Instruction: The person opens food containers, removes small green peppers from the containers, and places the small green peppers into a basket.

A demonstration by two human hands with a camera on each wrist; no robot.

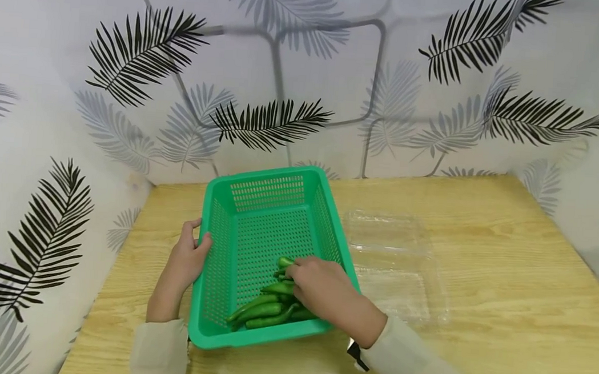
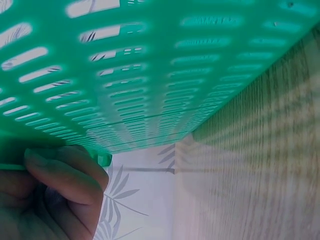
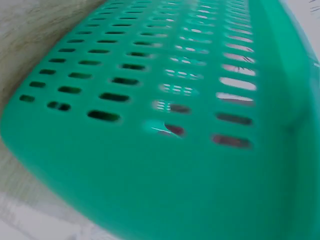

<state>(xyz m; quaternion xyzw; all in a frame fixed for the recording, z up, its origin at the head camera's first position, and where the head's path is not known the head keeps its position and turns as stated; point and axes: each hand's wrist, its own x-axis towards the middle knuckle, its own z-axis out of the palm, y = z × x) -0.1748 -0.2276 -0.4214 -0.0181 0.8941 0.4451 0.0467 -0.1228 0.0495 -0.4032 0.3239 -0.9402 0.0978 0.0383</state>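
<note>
A green plastic basket (image 1: 270, 237) with slotted walls stands on the table, a little turned. My left hand (image 1: 188, 260) holds its left rim; in the left wrist view the thumb and fingers (image 2: 75, 175) curl round that rim. Several long green chili peppers (image 1: 271, 308) lie heaped in the basket's near end. Over the near right wall reaches my right hand (image 1: 324, 286), its fingers down among the peppers, pinching one whose light green end (image 1: 286, 262) shows beside them. The fingertips are partly hidden. In the right wrist view the basket's outer wall (image 3: 150, 175) hides that hand.
A clear plastic clamshell box (image 1: 396, 290) lies opened out to the right of the basket. Wood-grain table (image 1: 505, 268) extends to the right. Leaf-patterned cloth (image 1: 306, 84) hangs behind and at both sides. A small black object (image 1: 357, 355) shows under the right sleeve.
</note>
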